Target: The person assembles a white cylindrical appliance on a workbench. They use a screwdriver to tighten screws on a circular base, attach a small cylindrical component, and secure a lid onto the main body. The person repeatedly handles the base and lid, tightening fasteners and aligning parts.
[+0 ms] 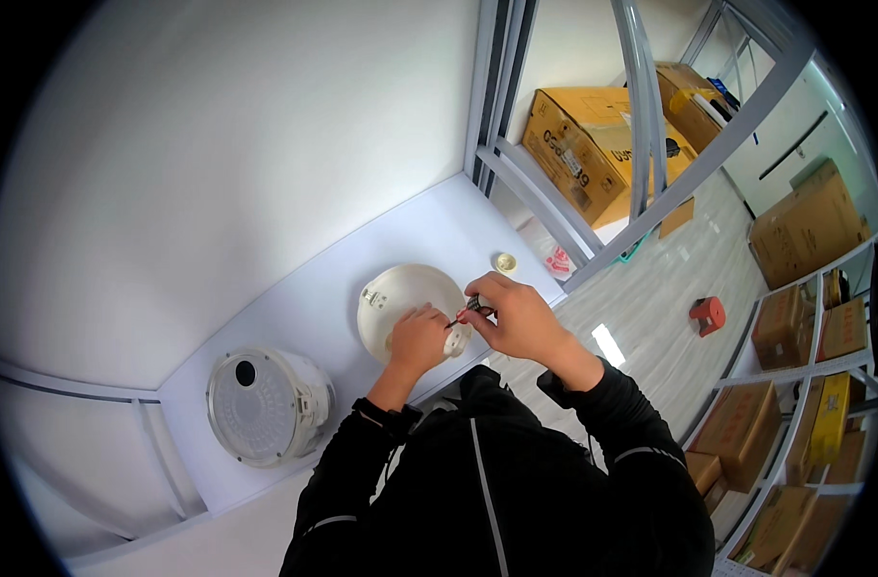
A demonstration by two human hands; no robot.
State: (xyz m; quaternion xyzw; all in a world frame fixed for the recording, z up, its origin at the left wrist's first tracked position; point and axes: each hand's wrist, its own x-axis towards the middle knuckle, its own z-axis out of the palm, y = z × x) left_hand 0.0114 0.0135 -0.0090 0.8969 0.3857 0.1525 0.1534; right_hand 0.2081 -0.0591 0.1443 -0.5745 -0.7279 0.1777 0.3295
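Note:
A white round housing (400, 288), shallow and open like a bowl, lies on the white bench in front of me. My left hand (421, 338) grips it at its near side, with the fingers reaching inside over the rim. In my right hand (523, 317) is a small screwdriver (472, 308) with a red and black handle. Its thin shaft points left to the housing's near right edge, close to my left fingertips. Whether the tip sits in a screw is too small to tell.
On the bench to the left stands a white drum-shaped unit (266, 409) with a clear round front. A small cream cap (505, 263) lies near the bench's right end. Beyond are a metal frame (544, 197), a large cardboard box (578, 144), a red object (707, 315) on the floor and box-filled shelves (794, 370).

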